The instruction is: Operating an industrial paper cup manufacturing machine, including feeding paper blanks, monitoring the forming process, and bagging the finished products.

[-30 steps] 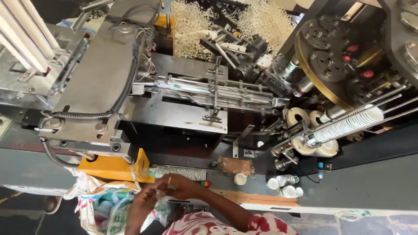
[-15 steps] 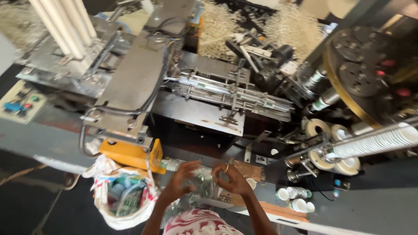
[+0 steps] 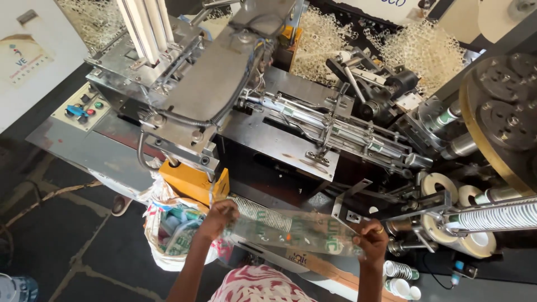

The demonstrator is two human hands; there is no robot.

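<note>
Holding a long clear plastic sleeve (image 3: 293, 230) stretched flat between left hand (image 3: 217, 219) and right hand (image 3: 370, 239), each pinching one end. Low in front of the big metal machine (image 3: 268, 128), next to a white sack (image 3: 168, 229).

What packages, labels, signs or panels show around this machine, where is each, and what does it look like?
Plastic sleeve: clear, long, green print, stretched between the left hand and right hand.
Sack: white, printed in colours, on the floor under the yellow box.
Round label: pale, with red and green, on the white cabinet at upper left.
Control panel: cream rectangle with red, green and blue buttons, left of the machine.
</note>
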